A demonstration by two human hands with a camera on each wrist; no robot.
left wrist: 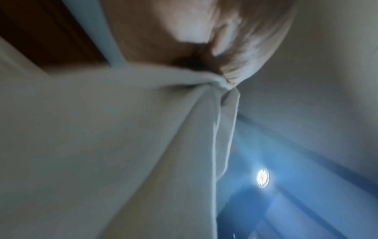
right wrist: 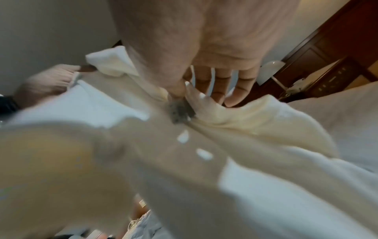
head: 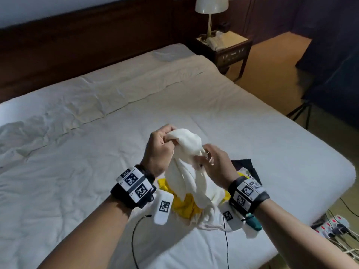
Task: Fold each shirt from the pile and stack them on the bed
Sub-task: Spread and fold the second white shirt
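Hanging from both hands above the near right part of the bed [head: 77,171], a cream shirt [head: 186,171] droops in loose folds, its lower cloth trailing onto the pile [head: 184,206] beneath it. That pile lies near the bed's near right corner: a yellow shirt [head: 182,205] under the cream one, and a dark garment [head: 244,167] just beyond, on its right side. The left hand [head: 159,150] is closed round a bunch of the cream cloth at the top, fingers curled in; the left wrist view shows the fabric gathered to a tight point at the fingers [left wrist: 231,76], though it is blurred. The right hand [head: 215,162] pinches the shirt a little lower, thumb and forefinger together on a fold with a small dark patch, while the other fingers [right wrist: 235,90] stand out fairly straight. Each wrist wears a black band with black-and-white square markers, and thin dark cables run down from them across the sheet.

Farther on, the white sheet is creased, with a cream cover lying turned back across the bed towards the dark wooden headboard [head: 87,45]. Past the bed's far right corner stands a wooden nightstand [head: 229,51] with a white-shaded lamp [head: 210,8] and a telephone on it. On the floor off the bed's right edge lie power strips and tangled leads [head: 334,228].
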